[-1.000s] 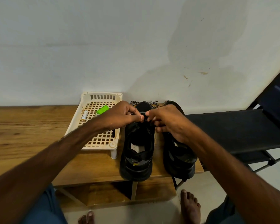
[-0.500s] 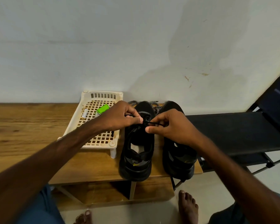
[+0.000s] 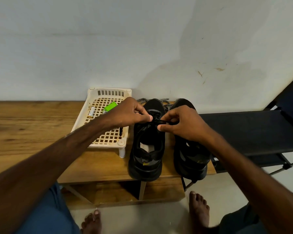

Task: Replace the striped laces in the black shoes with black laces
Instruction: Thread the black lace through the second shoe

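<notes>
1. The wooden table (image 3: 24, 125) runs from the left edge and shows no change against the earlier frames.

2. A cream basket (image 3: 108, 93) stands on the table by the wall. It holds a battery (image 3: 91, 112) and a green object (image 3: 110, 106), both where they were half a second ago.

3. The left hand (image 3: 127, 114) has its fingers curled, with thumb and forefinger pinching the black lace (image 3: 161, 122) over the tongue of the left shoe (image 3: 147, 154). I read its position as almost unchanged since half a second ago.

4. The left shoe stands on the table just beside the basket, heel toward me. The black lace spans the short gap between the two hands above this shoe. One second ago the fingertips nearly met, whereas now they sit slightly apart.

5. The striped laces (image 3: 164, 103) lie against the wall behind the toes of both shoes, as before.

6. The right hand (image 3: 184, 125) pinches the other part of the lace, thumb below and curled fingers above. It covers the front of the right shoe (image 3: 191, 159), which has not moved.

7. A black rack (image 3: 243, 129) stands at the right, touching the table's end.

8. The whole view sits slightly lower on the scene than half a second ago.
</notes>
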A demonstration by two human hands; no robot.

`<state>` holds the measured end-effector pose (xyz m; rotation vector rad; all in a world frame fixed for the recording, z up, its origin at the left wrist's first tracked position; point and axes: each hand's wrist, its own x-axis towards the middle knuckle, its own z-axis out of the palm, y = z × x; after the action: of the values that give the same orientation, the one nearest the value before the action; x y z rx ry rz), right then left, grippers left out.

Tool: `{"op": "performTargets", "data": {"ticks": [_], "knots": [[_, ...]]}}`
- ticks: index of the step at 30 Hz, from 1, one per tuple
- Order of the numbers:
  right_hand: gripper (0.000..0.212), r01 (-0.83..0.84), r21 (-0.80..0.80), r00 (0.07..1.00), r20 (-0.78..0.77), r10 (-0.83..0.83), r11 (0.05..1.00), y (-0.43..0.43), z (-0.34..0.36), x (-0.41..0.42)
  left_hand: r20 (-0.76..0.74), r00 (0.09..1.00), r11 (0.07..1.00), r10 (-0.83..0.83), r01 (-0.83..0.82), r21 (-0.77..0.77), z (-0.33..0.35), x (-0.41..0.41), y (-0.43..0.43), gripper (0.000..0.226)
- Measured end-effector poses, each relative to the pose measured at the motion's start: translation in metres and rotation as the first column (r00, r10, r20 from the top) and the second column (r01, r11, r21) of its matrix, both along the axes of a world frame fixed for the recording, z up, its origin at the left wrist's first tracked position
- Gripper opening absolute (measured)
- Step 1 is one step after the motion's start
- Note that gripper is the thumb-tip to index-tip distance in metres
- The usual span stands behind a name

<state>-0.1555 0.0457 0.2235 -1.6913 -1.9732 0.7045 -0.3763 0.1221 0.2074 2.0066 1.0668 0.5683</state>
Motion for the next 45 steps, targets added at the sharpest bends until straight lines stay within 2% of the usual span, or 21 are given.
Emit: {"op": "performTargets", "data": {"ticks": [3, 8, 14, 18, 29, 42, 45], "knots": [[0.034, 0.009, 0.046, 0.999, -0.040, -0.007, 0.999, 0.000, 0.001, -0.004, 0.011, 1.000, 0.999, -0.001, 0.001, -0.035, 0.000, 0.001, 0.002, 0.009], [0.011, 0.010, 0.074, 0.990, -0.138, 0.000, 0.997, 0.000, -0.001, -0.009, 0.014, 1.000, 0.996, 0.016, -0.014, -0.088, -0.001, 0.002, 0.003, 0.012], [0.006, 0.018, 0.085, 0.999, -0.038, -0.015, 0.996, 0.002, 0.006, -0.003, -0.016, 0.999, 0.971, 0.035, -0.038, -0.235, 0.007, -0.008, 0.009, 0.024], [0.006, 0.041, 0.045, 0.999, 0.022, -0.042, 0.998, -0.001, 0.006, 0.004, -0.005, 1.000, 0.957, 0.002, -0.003, -0.291, 0.009, -0.015, 0.011, 0.015], [0.008, 0.030, -0.099, 1.000, -0.004, -0.031, 0.995, -0.013, 0.006, 0.006, -0.058, 0.994, 0.986, 0.095, -0.102, -0.134, 0.004, -0.010, 0.014, 0.009], [0.004, 0.016, -0.088, 1.000, -0.001, -0.016, 0.996, -0.022, 0.007, 0.002, -0.126, 0.974, 0.980, 0.189, -0.196, -0.047, 0.004, 0.000, 0.011, 0.008], [0.004, 0.026, -0.082, 1.000, 0.003, -0.026, 0.996, -0.022, 0.005, 0.003, -0.139, 0.979, 0.989, 0.148, -0.146, 0.029, 0.004, -0.001, 0.011, 0.010]]}}
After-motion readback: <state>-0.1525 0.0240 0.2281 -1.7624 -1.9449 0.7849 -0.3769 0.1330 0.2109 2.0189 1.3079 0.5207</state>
